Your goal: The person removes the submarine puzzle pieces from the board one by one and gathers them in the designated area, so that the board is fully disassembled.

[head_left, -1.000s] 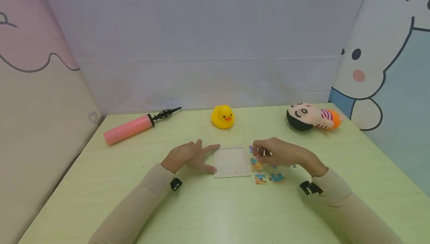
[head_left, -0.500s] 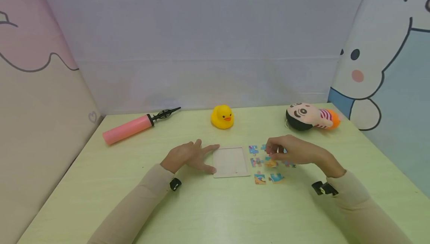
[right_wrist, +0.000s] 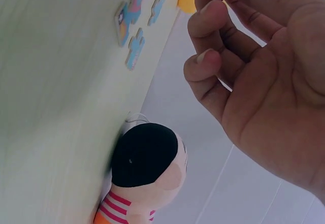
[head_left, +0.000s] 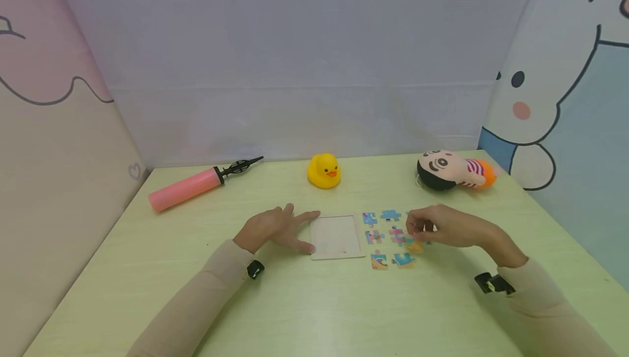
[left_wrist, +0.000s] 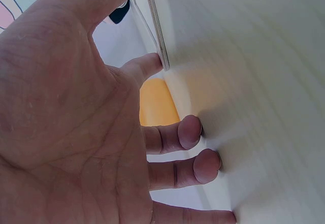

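My left hand (head_left: 269, 230) lies spread on the table, its thumb and index finger touching the left edge of a shallow white puzzle tray (head_left: 336, 237). In the left wrist view the other fingers (left_wrist: 189, 132) of this hand stand straight, tips on the tabletop. Over the right side of the loose pieces, my right hand (head_left: 444, 227) pinches a yellow-and-blue puzzle piece (head_left: 414, 246), partly hidden by the fingers. Beside it lie a pink puzzle piece (head_left: 397, 235), a blue one (head_left: 391, 215) and several more. The right wrist view cuts off the pinching fingertips at its top edge.
A yellow rubber duck (head_left: 324, 171) sits behind the tray. At the back left lies a pink hand pump (head_left: 185, 189) with a black nozzle. A plush doll (head_left: 454, 170) with a striped body rests at the back right. Walls enclose the back and both sides.
My right hand has moved right, away from the tray, carrying the yellow-and-blue puzzle piece across the others. More loose pieces now show. The left hand has stayed at the tray's edge.
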Demonstrator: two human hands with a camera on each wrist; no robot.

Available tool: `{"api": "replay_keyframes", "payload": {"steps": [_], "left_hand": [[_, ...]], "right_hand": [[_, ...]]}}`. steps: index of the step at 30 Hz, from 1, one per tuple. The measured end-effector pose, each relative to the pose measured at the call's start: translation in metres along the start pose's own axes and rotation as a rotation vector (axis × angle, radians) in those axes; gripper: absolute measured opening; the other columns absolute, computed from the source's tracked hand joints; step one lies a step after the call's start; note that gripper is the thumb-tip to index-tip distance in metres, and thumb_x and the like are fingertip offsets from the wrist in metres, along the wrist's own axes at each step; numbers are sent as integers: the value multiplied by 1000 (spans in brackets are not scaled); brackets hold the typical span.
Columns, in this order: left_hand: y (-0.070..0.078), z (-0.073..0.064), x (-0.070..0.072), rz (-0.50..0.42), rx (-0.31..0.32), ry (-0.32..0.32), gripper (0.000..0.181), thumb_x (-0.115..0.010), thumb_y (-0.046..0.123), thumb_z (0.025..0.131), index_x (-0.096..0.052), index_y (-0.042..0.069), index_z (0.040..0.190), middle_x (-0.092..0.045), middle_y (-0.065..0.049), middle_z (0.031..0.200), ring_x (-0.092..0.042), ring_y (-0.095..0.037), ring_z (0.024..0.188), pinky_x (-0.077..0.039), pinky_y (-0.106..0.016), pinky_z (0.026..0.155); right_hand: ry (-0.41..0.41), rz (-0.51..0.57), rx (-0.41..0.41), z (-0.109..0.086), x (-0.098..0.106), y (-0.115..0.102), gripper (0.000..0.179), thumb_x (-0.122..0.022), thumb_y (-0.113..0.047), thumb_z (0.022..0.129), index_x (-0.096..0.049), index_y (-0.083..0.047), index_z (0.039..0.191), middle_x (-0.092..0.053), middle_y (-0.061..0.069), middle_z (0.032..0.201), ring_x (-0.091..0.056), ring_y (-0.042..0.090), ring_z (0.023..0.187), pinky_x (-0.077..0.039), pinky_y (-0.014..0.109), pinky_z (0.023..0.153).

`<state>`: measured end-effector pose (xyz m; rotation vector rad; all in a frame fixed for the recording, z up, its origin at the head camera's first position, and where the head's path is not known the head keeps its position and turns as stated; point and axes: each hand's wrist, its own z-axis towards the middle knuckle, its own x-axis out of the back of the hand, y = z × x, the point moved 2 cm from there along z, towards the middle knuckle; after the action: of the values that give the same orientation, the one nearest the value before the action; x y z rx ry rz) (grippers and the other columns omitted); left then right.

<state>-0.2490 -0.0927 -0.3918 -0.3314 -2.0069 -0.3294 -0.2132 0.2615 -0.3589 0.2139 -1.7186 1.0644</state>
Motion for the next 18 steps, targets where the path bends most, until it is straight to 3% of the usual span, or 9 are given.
{"api": "replay_keyframes", "payload": {"steps": [18], "left_hand": [[1, -1, 1, 7, 11, -12, 90, -60, 76, 83, -18, 47, 158, -31, -21, 152, -48, -42, 125, -48, -61, 86]], "right_hand": [[-31, 44, 4, -18, -6, 15, 5, -66, -15, 98, -63, -16, 95, -59, -9, 80, -55, 6, 74, -46, 25, 64]]}}
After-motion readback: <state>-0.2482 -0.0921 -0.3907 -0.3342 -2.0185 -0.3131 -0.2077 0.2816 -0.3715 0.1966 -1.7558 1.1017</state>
